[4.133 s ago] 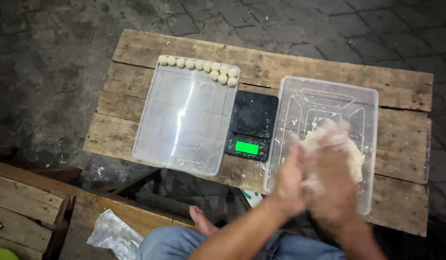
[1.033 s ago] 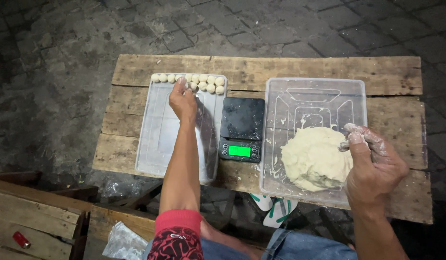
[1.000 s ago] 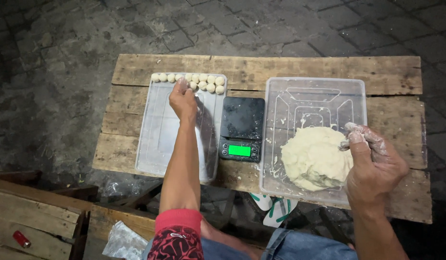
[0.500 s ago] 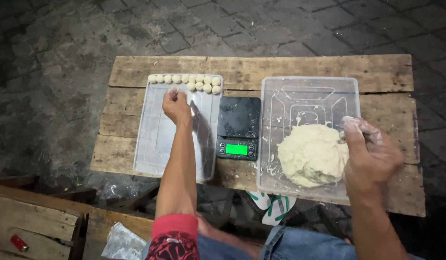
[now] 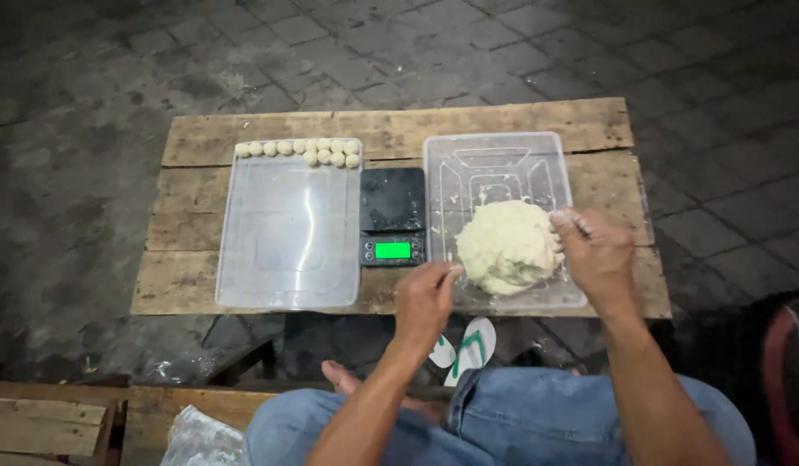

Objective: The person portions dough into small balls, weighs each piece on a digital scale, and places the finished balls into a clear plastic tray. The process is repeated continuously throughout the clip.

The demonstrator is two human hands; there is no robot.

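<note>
Right hand (image 5: pixel 596 252) on dough mound (image 5: pixel 506 246), long axis upright

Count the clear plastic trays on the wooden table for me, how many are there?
2. The left tray has small dough balls lined along its far edge. The right tray holds the big dough lump. A black scale sits between them.

A low table (image 5: pixel 503 121) of rough wooden planks stands on dark paving stones (image 5: pixel 115 69). Directly on it lie three things: a clear tray (image 5: pixel 287 250) at nine o'clock, a black scale (image 5: pixel 392 216) in the middle, and a clear tub (image 5: pixel 494 164) at three o'clock.
</note>
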